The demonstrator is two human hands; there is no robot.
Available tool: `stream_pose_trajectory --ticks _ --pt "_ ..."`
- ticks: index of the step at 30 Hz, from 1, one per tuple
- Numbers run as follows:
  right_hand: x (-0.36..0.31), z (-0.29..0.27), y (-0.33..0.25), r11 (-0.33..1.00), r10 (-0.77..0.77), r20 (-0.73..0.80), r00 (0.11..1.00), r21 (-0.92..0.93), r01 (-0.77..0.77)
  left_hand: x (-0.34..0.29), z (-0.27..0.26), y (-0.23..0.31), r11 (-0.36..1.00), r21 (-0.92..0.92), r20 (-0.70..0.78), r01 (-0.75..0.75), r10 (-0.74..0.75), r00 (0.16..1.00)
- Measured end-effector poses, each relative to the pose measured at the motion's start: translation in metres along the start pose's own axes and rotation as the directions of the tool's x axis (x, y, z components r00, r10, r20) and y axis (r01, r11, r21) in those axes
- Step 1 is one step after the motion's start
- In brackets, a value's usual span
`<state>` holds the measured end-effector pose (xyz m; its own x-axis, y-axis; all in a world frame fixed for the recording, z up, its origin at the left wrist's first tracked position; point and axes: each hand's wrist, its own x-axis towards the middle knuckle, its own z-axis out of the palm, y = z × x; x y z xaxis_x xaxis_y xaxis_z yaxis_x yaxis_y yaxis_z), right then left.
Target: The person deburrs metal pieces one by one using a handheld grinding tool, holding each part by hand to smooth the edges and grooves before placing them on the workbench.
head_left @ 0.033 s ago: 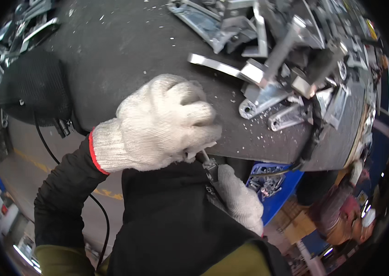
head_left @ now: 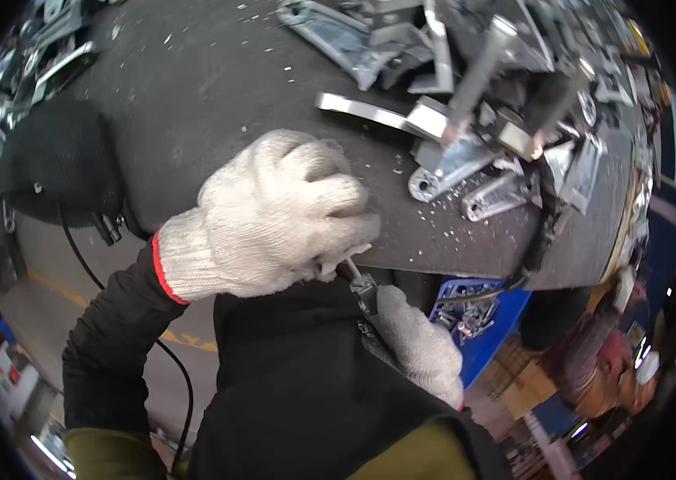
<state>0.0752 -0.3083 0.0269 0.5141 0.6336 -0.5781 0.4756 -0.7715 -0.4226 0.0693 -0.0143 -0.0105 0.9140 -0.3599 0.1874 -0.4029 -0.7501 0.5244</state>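
My left hand point(head_left: 274, 216), in a white knit glove with a red cuff, is closed in a fist at the front edge of the dark workbench point(head_left: 194, 96). A thin metal tool shaft point(head_left: 352, 270) sticks out below its fingers. It meets a small grey metal part point(head_left: 366, 298) held just under the bench edge. My right hand point(head_left: 422, 348), also in a white glove, grips that part from below, against my dark clothing. How the tool tip sits on the part is hidden by the gloves.
A heap of silver metal brackets and bars point(head_left: 466, 144) covers the bench's far right, with shavings scattered around it. A blue bin of small parts point(head_left: 478, 316) stands below the bench. A black padded object point(head_left: 58, 164) with a cable point(head_left: 182, 384) sits at the left.
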Motion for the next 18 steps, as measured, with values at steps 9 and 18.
stream_pose_trajectory --ticks 9,18 --pt "-0.013 -0.076 -0.016 0.994 0.097 0.050 0.994 0.037 -0.099 0.017 -0.021 0.015 0.997 0.042 0.053 0.063 -0.065 0.996" --pt "-0.066 -0.042 0.045 0.894 0.272 -0.181 0.945 0.411 -0.179 -0.030 -0.018 0.018 0.353 -0.922 -0.110 0.157 -0.629 0.770"
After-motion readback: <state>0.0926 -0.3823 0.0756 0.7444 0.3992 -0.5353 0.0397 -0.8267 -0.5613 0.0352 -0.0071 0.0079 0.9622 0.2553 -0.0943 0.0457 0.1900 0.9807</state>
